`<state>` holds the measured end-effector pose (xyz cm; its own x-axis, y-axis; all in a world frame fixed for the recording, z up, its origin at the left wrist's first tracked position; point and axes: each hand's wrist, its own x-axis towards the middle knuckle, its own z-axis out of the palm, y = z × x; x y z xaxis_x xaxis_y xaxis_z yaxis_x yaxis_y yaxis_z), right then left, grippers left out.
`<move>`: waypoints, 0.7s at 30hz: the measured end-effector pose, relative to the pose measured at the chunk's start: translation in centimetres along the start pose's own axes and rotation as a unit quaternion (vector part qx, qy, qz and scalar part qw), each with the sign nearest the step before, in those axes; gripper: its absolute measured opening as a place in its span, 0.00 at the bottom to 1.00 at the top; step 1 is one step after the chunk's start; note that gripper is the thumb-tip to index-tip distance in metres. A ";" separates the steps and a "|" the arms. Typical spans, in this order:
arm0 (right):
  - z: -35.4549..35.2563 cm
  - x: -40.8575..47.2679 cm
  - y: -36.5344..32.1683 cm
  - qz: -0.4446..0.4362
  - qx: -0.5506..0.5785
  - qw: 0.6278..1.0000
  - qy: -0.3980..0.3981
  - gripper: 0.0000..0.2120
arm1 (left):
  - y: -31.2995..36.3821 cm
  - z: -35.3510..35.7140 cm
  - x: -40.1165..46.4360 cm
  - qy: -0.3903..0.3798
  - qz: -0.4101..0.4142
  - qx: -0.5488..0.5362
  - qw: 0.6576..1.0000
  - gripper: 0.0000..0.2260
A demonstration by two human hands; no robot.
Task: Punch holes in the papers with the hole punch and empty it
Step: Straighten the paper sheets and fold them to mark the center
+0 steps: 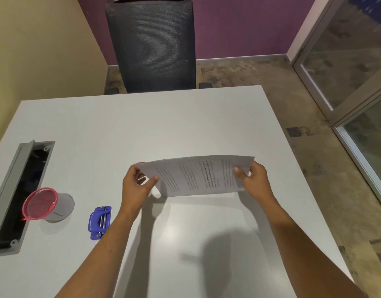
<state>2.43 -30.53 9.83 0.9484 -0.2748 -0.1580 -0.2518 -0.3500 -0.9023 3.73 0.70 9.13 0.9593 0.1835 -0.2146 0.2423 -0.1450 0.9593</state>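
**Both hands on the papers, punch sitting off to the side**

So the left hand point(136, 186) and right hand point(255, 181) each pinched one end of the papers point(198, 176), which stood on their lower edge on the white desk point(142, 125), printed side up. The blue punch point(99, 222) sat untouched left of the left forearm, beside a pink-rimmed cup point(48, 204). A mesh chair point(152, 44) stood across the desk.

Printed papers point(198, 176) held upright on table; blue hole punch point(99, 222) lies left.
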 end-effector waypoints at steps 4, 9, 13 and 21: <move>-0.9 0.3 -3.6 -0.069 -0.062 0.995 -0.028 0.10 | 3.0 -0.6 0.3 0.005 0.151 0.110 0.982 0.23; -0.6 0.5 -7.6 -0.176 -0.176 0.968 -0.032 0.20 | 6.4 0.5 0.6 -0.035 0.326 0.356 0.875 0.21; 0.2 0.0 -9.7 -0.238 -0.238 0.941 -0.037 0.18 | 8.4 2.6 -1.1 -0.116 0.301 0.341 0.883 0.11; -0.4 -1.0 -9.3 -0.242 -0.134 0.958 0.076 0.30 | 7.2 2.6 -2.0 -0.136 0.151 0.081 0.976 0.10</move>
<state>3.72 -27.37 18.58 0.9329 -0.1420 0.3310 0.1503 -0.6817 -0.7161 3.90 -3.22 16.05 0.9881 -0.1533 0.0109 -0.0582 -0.3074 0.9498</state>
